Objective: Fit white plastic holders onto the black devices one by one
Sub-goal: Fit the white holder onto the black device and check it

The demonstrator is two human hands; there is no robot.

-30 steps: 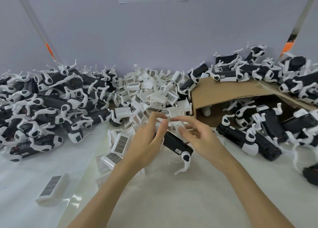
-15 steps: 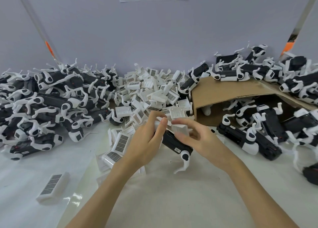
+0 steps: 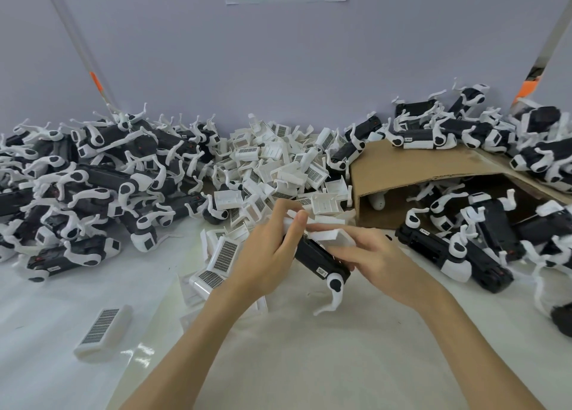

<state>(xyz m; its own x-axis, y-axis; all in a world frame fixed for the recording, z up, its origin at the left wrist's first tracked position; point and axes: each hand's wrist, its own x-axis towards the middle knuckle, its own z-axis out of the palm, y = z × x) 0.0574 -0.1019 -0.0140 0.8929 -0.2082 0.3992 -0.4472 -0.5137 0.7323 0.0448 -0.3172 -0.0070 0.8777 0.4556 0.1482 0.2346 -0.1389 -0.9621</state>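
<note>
With my left hand [image 3: 266, 255] gripping the long black plastic device [image 3: 318, 259] above the white table [image 3: 309, 363], my right hand [image 3: 371, 255] pinches the white plastic holder [image 3: 328, 234] against its upper end; I should align squarely, then press evenly.
</note>
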